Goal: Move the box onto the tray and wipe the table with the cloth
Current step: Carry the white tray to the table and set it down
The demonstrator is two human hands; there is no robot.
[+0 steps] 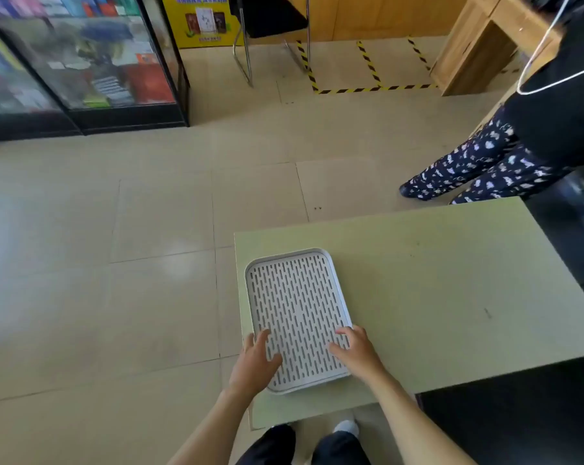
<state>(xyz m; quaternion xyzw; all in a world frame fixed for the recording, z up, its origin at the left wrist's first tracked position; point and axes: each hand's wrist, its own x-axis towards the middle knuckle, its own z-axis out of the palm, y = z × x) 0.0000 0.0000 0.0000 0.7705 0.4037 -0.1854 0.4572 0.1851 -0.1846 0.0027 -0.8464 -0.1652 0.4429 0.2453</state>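
The white slotted tray (297,317) lies flat at the left end of the pale green table (435,290), its long side running away from the person. Both hands rest on its near end. The left hand (255,362) lies over the near left corner, fingers spread and loose, thumb on the slotted surface, nothing clenched. The right hand (356,350) sits at the near right edge, fingers curled lightly over the rim and onto the slots; whether it is truly gripping the rim or only touching it I cannot tell. The tray itself carries nothing.

Beyond the far right corner of the table stands another person in patterned trousers (478,166). Across the tiled floor a glass display cabinet (82,62) stands to the far left, with a black chair (270,25) further back.
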